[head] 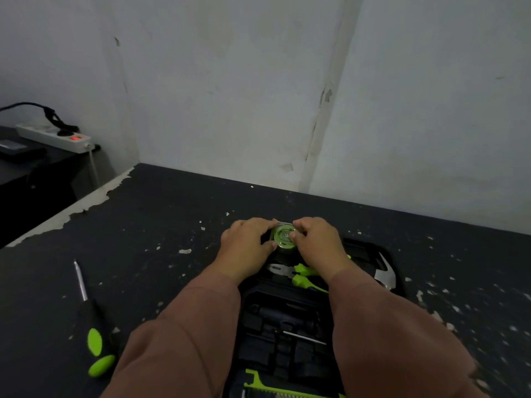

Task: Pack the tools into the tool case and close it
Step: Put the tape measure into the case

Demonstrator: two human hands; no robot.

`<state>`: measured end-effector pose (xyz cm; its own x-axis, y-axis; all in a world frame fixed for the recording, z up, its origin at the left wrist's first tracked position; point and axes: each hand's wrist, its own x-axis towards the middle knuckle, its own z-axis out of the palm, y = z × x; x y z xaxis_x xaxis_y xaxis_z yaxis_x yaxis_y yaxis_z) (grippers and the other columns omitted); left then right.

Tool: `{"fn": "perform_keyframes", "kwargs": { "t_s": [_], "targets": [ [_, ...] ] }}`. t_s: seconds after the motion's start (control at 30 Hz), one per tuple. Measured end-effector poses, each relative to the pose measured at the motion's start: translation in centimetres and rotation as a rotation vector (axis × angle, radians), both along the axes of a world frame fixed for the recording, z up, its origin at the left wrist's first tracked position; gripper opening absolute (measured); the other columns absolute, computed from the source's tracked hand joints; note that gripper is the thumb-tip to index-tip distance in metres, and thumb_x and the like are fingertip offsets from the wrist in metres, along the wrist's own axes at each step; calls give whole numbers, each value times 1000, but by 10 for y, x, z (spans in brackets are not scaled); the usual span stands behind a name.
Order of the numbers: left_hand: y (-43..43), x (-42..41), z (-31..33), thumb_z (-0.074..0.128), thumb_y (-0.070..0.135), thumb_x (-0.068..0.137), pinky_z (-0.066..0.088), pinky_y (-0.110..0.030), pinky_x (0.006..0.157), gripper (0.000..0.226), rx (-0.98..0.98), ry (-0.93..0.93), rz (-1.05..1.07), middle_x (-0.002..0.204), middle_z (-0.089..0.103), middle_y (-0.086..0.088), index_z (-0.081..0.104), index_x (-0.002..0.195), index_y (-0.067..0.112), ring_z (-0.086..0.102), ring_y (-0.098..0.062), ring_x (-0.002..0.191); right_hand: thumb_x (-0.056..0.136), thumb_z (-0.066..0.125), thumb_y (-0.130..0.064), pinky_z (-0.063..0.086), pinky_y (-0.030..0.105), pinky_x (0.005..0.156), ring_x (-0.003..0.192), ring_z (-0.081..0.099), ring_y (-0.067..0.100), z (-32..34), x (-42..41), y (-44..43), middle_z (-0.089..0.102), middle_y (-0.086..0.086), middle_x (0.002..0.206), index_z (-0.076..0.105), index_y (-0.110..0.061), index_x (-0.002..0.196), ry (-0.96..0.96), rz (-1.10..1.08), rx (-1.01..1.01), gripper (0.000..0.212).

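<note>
An open black tool case (pixel 287 320) lies on the dark table in front of me. At its far end both hands hold a round green tape measure (pixel 283 239): my left hand (pixel 247 244) grips its left side and my right hand (pixel 317 242) its right side. Green-handled pliers (pixel 298 275) lie in the case just below the hands. A hammer head (pixel 386 275) shows at the case's right edge. A green and black tool (pixel 270 389) sits at the near end. A screwdriver (pixel 89 320) with a black and green handle lies loose on the table to the left.
The worn black table (pixel 161 225) has chipped paint and a peeling left edge. A white wall stands right behind it. At far left, a lower dark desk carries a white power strip (pixel 54 137) with a lit red switch and a black cable.
</note>
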<state>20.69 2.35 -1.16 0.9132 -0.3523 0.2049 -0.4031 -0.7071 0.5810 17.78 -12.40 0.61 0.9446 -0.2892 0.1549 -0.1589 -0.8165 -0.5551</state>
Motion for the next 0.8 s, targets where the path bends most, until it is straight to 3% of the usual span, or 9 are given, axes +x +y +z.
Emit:
{"fn": "perform_keyframes", "kwargs": {
  "t_s": [0.17,0.3,0.47,0.63,0.7,0.8],
  "targets": [
    [-2,-3,2,56,38,88,27,-39,107,51,114,-59,-30,143,42,9,42,137,33,33,-21,133,90,56,-23,38,34,97,113,48,31,-1,-1,1,53,14,122,59,-11,121,26,43,-85,34],
    [-8,-9,7,52,38,90,8,-41,118,59,231,-61,-199,159,16,7,32,144,27,7,-18,147,91,55,-20,41,34,95,107,50,32,-2,-3,1,44,16,118,60,-8,118,27,65,-109,31],
    [-9,-13,12,51,36,92,0,-38,120,71,308,33,-318,161,6,3,13,150,20,4,-13,148,92,53,-23,42,39,97,109,50,34,0,-3,3,49,17,118,59,-10,121,62,58,-159,33],
    [-12,-18,11,47,44,92,-4,-44,120,73,422,30,-296,161,-3,3,9,150,24,0,-13,148,88,55,-10,38,28,97,116,51,27,8,-10,-6,54,10,123,61,-18,121,80,51,-77,34],
    [-12,-18,12,46,46,92,-6,-45,119,70,425,51,-320,161,-6,2,9,149,31,-5,-14,148,83,53,2,38,25,90,114,53,27,12,-13,-13,55,9,122,65,-17,114,70,21,-83,38],
    [-12,-19,12,44,49,92,-10,-45,118,69,422,73,-356,160,-9,2,8,148,35,-11,-15,147,82,53,3,39,26,82,107,55,30,17,-15,-21,55,12,116,69,-14,100,92,-27,-144,30]
  ]
}}
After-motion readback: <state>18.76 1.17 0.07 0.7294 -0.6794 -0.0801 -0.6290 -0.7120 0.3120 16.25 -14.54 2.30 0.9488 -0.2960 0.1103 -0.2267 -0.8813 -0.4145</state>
